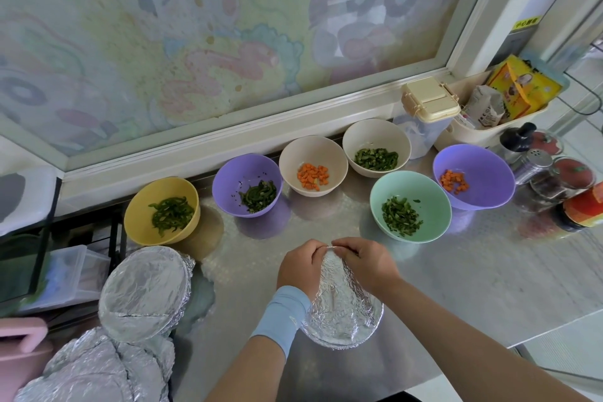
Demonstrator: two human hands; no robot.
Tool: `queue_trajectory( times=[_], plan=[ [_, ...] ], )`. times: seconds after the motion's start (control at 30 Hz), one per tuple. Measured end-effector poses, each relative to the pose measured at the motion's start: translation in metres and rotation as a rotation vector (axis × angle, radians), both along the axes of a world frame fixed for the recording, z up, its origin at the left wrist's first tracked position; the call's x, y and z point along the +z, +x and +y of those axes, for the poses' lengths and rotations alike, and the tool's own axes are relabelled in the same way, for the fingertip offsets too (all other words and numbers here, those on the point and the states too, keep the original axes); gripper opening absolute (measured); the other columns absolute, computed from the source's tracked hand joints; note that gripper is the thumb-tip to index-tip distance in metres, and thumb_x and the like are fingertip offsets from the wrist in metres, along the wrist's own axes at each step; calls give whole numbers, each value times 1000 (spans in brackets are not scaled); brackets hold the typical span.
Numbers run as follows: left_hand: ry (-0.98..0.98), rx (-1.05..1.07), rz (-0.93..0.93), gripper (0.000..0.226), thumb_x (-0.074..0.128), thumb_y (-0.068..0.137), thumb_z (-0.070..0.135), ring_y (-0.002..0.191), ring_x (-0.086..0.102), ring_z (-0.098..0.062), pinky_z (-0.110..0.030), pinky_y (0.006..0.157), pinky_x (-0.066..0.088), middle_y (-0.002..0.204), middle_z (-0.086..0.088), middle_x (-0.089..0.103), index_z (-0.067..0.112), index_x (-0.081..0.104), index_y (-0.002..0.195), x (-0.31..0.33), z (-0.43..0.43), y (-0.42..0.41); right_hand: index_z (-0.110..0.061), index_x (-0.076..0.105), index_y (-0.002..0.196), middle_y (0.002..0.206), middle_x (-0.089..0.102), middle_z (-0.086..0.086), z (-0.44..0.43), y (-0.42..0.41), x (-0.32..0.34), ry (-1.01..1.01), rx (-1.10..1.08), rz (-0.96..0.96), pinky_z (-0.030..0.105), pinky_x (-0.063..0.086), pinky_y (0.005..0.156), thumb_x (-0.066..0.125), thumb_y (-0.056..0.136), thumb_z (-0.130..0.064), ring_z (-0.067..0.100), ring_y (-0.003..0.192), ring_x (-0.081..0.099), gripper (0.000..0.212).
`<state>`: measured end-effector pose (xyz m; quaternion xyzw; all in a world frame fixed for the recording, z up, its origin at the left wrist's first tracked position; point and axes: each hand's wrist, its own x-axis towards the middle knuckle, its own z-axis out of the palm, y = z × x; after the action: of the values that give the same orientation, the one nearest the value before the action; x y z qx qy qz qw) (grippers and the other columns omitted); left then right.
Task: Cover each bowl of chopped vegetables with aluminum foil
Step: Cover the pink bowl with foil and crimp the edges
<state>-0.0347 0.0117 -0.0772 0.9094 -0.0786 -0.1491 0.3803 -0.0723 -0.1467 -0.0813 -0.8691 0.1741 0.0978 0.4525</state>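
Note:
A round, bowl-shaped sheet of aluminium foil (342, 310) lies on the steel counter in front of me. My left hand (300, 266) and my right hand (365, 263) both pinch its far edge, lifted and folded toward me. Behind it stand several uncovered bowls: a yellow bowl (162, 210) and a purple bowl (247, 184) with green strips, a beige bowl (312, 165) with carrot cubes, a beige bowl (376, 147) with green pieces, a mint bowl (410, 206) with chopped greens, and a purple bowl (473, 175) with carrot. Whether a bowl sits under the foil is hidden.
Foil-covered bowls (145, 292) are stacked at the left counter edge, more foil (98, 369) below them. Jars and shakers (554, 179) crowd the right. A lidded container (427, 108) and a tub of packets (509, 98) stand by the painted window.

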Motion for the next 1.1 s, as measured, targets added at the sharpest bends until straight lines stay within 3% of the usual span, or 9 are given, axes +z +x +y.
queue_trajectory(
  times=[0.07,0.13,0.33,0.43,0.53,0.6,0.7,0.87,1.1],
  plan=[
    [3,71,5,21,50,100,30,79,63,-14,-30,74,51,86,7,71,23,70,97,0,3,-3,-36,66,123,108,70,-21,-2,1,0,45,-46,11,21,49,93,63,92,-41,-5,97,63,32],
    [-24,188,23,21,49,99,26,83,63,-16,-30,76,51,87,6,71,21,70,97,-1,6,-7,-34,63,126,114,69,-19,-3,1,1,77,-103,20,23,46,98,61,93,-39,-1,103,62,33],
    [-146,270,72,28,45,99,16,96,61,-6,-17,87,46,103,14,68,25,69,112,-2,11,-14,-31,74,104,91,70,-16,3,5,6,118,-158,95,22,43,74,55,97,-36,6,88,62,20],
    [-166,273,90,29,43,100,14,89,62,-5,-6,75,42,92,16,68,26,69,105,-1,10,-15,-29,76,101,89,72,-12,3,8,6,141,-188,116,24,47,76,57,97,-37,9,86,64,21],
    [-154,283,129,30,41,100,15,92,63,-12,-21,81,48,93,12,69,25,69,104,0,9,-14,-27,76,97,77,69,-12,1,11,6,162,-180,132,25,46,72,58,96,-38,8,76,61,21],
    [-94,235,117,34,40,99,14,104,61,-12,-26,91,48,107,11,69,26,68,113,2,10,-9,-25,76,95,69,64,-12,0,12,6,166,-165,133,26,45,71,58,97,-37,9,71,57,22],
    [-60,129,65,45,39,94,10,120,52,-7,-28,105,41,126,14,61,28,63,127,4,7,2,-30,74,96,75,67,-14,1,10,5,163,-149,116,23,44,69,56,97,-35,7,74,59,19],
    [1,6,81,25,44,100,30,89,63,-10,-33,82,51,95,13,71,33,69,104,2,-4,10,-30,73,96,64,60,-14,3,8,4,155,-134,96,25,42,64,55,98,-32,4,63,53,19],
    [23,65,41,26,43,102,27,84,63,-15,-32,77,51,90,7,71,26,69,99,-1,-6,9,-28,71,90,76,67,-6,2,10,5,154,-123,162,30,49,73,55,97,-39,11,72,59,21]
  ],
)
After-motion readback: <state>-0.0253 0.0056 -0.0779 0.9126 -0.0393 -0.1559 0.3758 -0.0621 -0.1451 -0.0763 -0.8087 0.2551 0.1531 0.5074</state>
